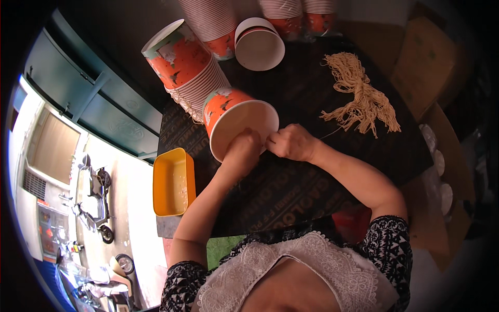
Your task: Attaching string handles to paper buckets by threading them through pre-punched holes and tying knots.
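Note:
A paper bucket (213, 112), orange and green outside and white inside, lies tilted with its mouth toward me. My left hand (243, 148) reaches into it, fingers curled against the inner wall and partly hidden. At the right side of the rim, my right hand (291, 142) is closed in a pinch. What either hand grips is too small or hidden to make out. From a bundle of cream string (360, 99) at the right, a thin strand runs toward my right wrist. A stack of nested buckets (182, 60) lies behind the bucket, string hanging along its side.
A yellow plastic box (191, 179) with small pale bits inside stands at the table's left edge. Another open bucket (260, 49) and tall bucket stacks (210, 18) line the back of the dark printed table (306, 192). Cardboard (423, 52) is at right; scooters (96, 197) are outside at left.

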Tool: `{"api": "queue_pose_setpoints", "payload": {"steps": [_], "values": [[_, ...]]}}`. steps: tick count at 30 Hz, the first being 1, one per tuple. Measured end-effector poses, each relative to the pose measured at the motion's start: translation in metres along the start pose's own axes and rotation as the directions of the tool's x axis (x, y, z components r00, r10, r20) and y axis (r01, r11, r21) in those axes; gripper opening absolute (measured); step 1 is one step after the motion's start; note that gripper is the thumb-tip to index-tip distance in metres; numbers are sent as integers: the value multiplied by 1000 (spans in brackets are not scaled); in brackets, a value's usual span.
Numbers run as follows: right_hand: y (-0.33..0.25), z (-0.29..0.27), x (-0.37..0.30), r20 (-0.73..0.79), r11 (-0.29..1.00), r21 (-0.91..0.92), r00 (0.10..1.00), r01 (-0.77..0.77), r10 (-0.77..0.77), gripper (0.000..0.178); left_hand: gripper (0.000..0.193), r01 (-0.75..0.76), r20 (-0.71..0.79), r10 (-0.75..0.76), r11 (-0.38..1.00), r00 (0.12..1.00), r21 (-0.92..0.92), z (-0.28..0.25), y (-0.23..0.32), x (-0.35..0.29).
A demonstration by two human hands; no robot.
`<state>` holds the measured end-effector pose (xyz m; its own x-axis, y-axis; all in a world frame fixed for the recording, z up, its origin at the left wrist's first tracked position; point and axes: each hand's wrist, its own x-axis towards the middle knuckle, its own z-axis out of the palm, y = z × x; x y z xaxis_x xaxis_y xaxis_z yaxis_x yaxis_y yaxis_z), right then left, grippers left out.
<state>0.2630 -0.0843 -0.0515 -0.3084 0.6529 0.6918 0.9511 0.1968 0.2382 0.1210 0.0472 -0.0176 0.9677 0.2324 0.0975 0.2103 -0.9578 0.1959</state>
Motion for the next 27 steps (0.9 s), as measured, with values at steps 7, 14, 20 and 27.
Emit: {"api": "queue_pose_setpoints", "payload": {"steps": [7, 14, 20, 27], "values": [[0, -2, 0, 43, 997, -10, 996, -72, 73, 2, 13, -44, -203, 35, 998, 978, -41, 8, 11, -3], [4, -4, -8, 145, 976, 121, 976, -179, 161, 11, 13, 92, -124, -136, 947, 983, -309, 5, 15, -3], [0, -4, -8, 110, 901, 301, 950, -312, 292, 10, 12, 139, -180, -232, 898, 956, -417, 15, 7, -4], [-2, -1, -7, 143, 893, 290, 938, -345, 316, 11, 12, 75, -260, -180, 927, 949, -368, 18, 8, -9]]}}
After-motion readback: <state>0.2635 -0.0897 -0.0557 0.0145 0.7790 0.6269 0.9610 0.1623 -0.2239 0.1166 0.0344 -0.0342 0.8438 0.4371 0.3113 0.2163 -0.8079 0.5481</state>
